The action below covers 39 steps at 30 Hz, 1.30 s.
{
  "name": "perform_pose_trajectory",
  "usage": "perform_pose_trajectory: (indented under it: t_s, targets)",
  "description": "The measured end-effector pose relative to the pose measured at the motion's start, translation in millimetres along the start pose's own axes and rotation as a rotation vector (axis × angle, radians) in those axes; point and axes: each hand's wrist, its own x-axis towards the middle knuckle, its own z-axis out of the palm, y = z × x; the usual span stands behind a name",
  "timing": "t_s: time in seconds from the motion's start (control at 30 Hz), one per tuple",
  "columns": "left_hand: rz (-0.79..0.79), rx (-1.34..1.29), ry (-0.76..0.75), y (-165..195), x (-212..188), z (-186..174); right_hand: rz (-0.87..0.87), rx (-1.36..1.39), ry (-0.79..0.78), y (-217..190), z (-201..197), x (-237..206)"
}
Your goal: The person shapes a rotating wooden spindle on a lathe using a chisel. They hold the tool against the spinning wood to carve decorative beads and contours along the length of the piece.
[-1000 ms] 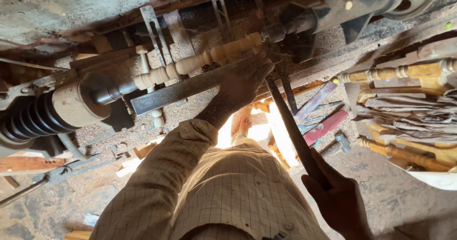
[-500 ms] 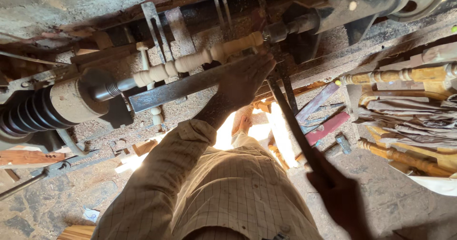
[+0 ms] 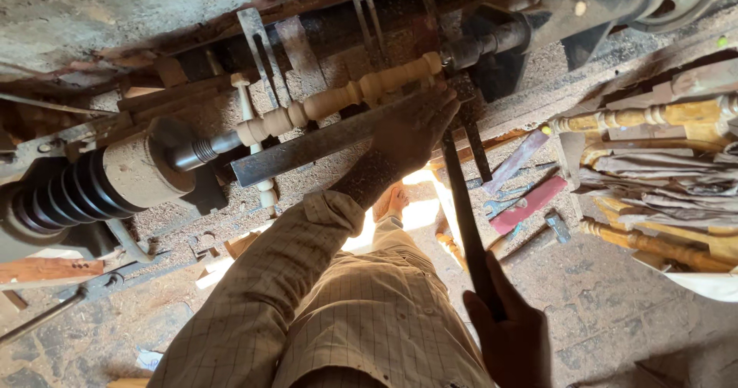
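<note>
A pale turned wooden spindle (image 3: 338,99) is mounted in a lathe between a round drive head (image 3: 138,174) on the left and a dark tail centre (image 3: 480,46) on the right. My left hand (image 3: 415,130) rests on a flat metal tool rest (image 3: 307,148) just below the spindle's right end and steadies a long dark chisel (image 3: 461,203) near its tip. My right hand (image 3: 511,334) grips the chisel's handle end low in the frame. My checked sleeve (image 3: 269,296) fills the lower middle.
Turned yellow wooden legs (image 3: 638,117) and folded cloths (image 3: 661,188) are stacked at the right. A red flat tool (image 3: 530,203), a hammer (image 3: 555,225) and wrenches lie on the sawdust-covered floor. A black ribbed pulley (image 3: 54,199) sits at far left.
The view has shifted slightly. My left hand stays on the tool rest with the chisel, and my right hand has slid a little up the handle.
</note>
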Motion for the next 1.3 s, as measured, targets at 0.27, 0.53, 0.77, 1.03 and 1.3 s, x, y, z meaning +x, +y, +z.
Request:
perform_pose_trajectory:
  t_s: [0.27, 0.53, 0.77, 1.03, 1.3]
  targets:
    - [0.071, 0.171, -0.045, 2.8, -0.4, -0.8, 0.099, -0.159, -0.206, 42.7, -67.9, 59.3]
    - [-0.153, -0.111, 0.147, 15.6, 10.9, -9.1, 0.053, -0.381, -0.388, 106.1, -124.8, 144.2]
    - [0.019, 0.112, 0.246, 8.3, 13.3, -5.1, -0.048, -0.35, -0.531, 114.5, -156.8, 258.7]
    - [0.038, 0.117, 0.218, 9.0, 9.4, -10.3, 0.015, -0.473, -0.45, 105.4, -150.7, 217.5]
    - [0.092, 0.21, 0.025, 4.1, -3.3, -15.8, -0.048, 0.084, -0.045, 50.9, -23.9, 33.9]
